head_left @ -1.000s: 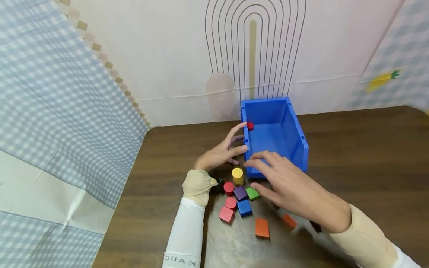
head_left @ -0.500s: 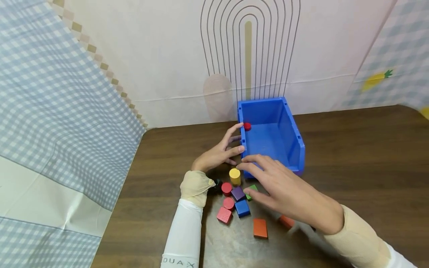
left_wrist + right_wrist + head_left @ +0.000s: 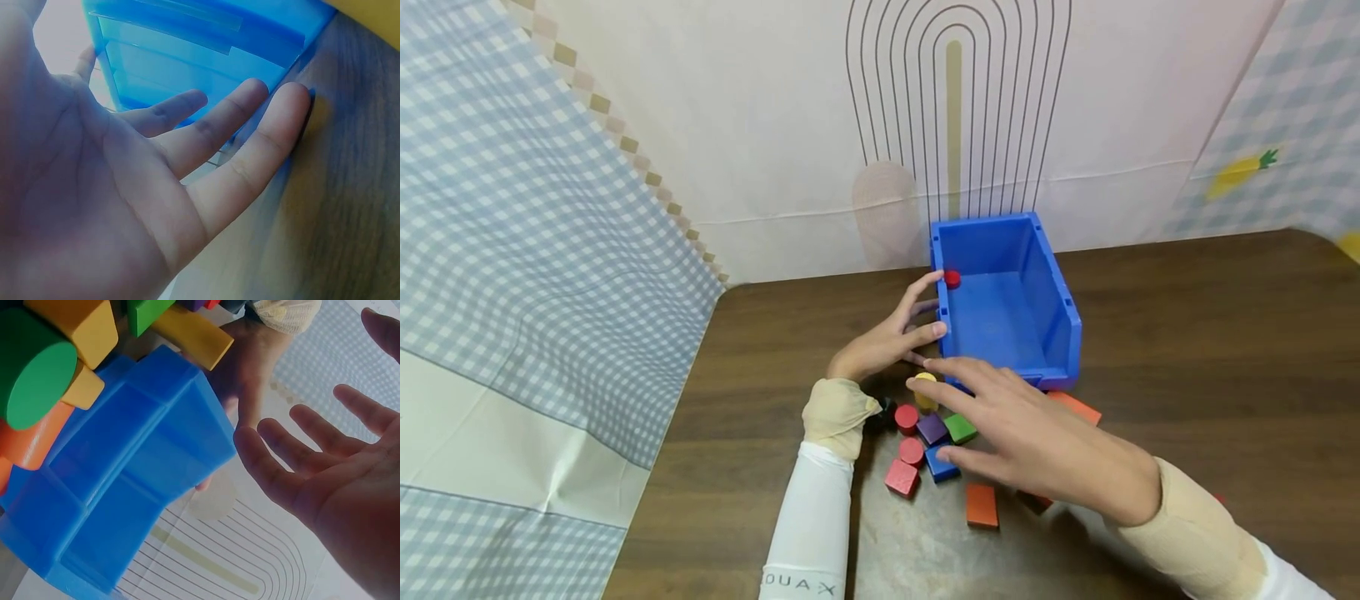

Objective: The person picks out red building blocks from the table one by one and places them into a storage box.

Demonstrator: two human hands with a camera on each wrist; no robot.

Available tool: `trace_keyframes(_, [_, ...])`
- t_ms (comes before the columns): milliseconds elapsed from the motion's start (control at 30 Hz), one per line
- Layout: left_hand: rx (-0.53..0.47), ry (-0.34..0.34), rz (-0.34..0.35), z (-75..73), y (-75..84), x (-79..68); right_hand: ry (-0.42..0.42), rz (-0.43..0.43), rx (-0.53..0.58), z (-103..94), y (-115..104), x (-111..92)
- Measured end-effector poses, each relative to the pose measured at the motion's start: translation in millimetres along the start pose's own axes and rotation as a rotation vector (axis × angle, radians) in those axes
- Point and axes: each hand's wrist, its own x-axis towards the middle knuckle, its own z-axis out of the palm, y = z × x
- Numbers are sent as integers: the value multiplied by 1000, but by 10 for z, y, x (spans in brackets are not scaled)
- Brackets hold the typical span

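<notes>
My left hand [image 3: 887, 340] touches the left wall of a blue bin [image 3: 1006, 333], its fingers spread along the side. In the left wrist view, its fingertips [image 3: 290, 103] lie close by the bin's wall. Over a group of toy blocks hovers my right hand [image 3: 1022, 425], fingers loosely extended and holding nothing. Its fingertips overlap a yellow cylinder [image 3: 928, 403] in the head view. Around it lie a green block [image 3: 960, 428], a purple block [image 3: 932, 429], a blue block [image 3: 938, 463] and a red cylinder [image 3: 907, 418]. Inside the bin sits a small red disc [image 3: 952, 279].
Nearer lie a pink cylinder [image 3: 912, 452], a pink cube [image 3: 902, 478] and an orange block [image 3: 982, 506]. Another orange block [image 3: 1078, 407] shows beyond my right hand. The right wrist view also has a green cylinder [image 3: 37, 372] and a yellow block [image 3: 90, 328] by the bin.
My right hand has moved left and slightly nearer to me, over the yellow cylinder. An orange block behind it has come into view. The left hand has stayed at the bin.
</notes>
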Motion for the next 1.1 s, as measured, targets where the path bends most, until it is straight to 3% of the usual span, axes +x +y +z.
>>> trace_keyframes(433, [29, 16, -23, 5, -4, 7, -77, -57, 24, 125, -37, 10])
trace_keyframes(667, [40, 24, -24, 8, -2, 10, -157, -62, 0, 184, -64, 25])
trace_keyframes(1100, [46, 28, -37, 13, 13, 17, -185, -116, -9, 286, -92, 28])
